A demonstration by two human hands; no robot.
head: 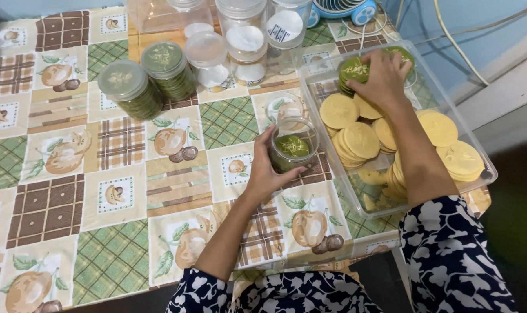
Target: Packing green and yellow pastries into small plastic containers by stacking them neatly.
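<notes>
Head view: left hand (pixel 265 168) grips upright open jar (pixel 292 149); right hand (pixel 384 78) clasps flat green cookies (pixel 354 71) in tray (pixel 484 152)

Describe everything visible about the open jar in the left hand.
The open jar is a small round container of clear plastic, as it looks, standing upright on the checked tablecloth just left of the clear tray. It has no lid on, and green cookies with a pale topping fill it close to the rim. The left hand wraps its near side, thumb and fingers on the wall. The right hand is away in the tray, on a stack of green cookies.
</notes>
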